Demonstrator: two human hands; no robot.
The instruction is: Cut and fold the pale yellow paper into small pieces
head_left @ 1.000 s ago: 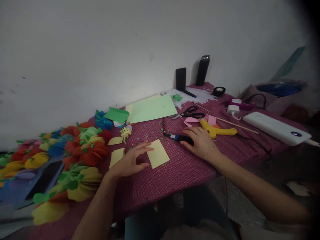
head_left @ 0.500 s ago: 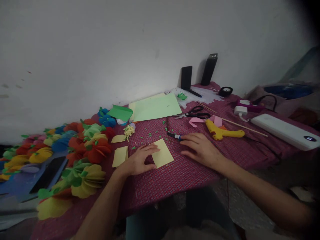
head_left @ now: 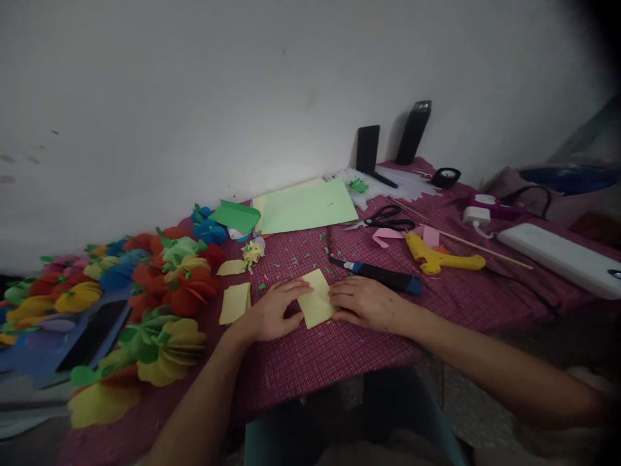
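Observation:
A square of pale yellow paper (head_left: 317, 303) lies on the checked tablecloth between my hands. My left hand (head_left: 277, 310) rests at its left edge, fingers stretched over the paper and thumb apart. At the opposite edge, my right hand (head_left: 363, 303) touches the paper with its extended fingertips. Just beyond the right hand lies a black-and-blue tool (head_left: 385, 275) with a slim front end, like a cutter knife. More yellow paper pieces (head_left: 233, 304) lie left of my left hand, near a tuft of shredded yellow paper (head_left: 252, 254).
Colourful paper pumpkins (head_left: 189, 285) crowd the left side. Green sheets (head_left: 305, 210) lie at the back. Scissors (head_left: 391, 220), a yellow glue gun (head_left: 439, 259), a thin wooden stick (head_left: 478, 247) and a white power bank (head_left: 557, 255) occupy the right. A black bottle (head_left: 414, 133) stands by the wall.
My right hand has moved left, off the black-and-blue tool and onto the paper's right edge. My left hand stays at the left edge. The view has shifted slightly.

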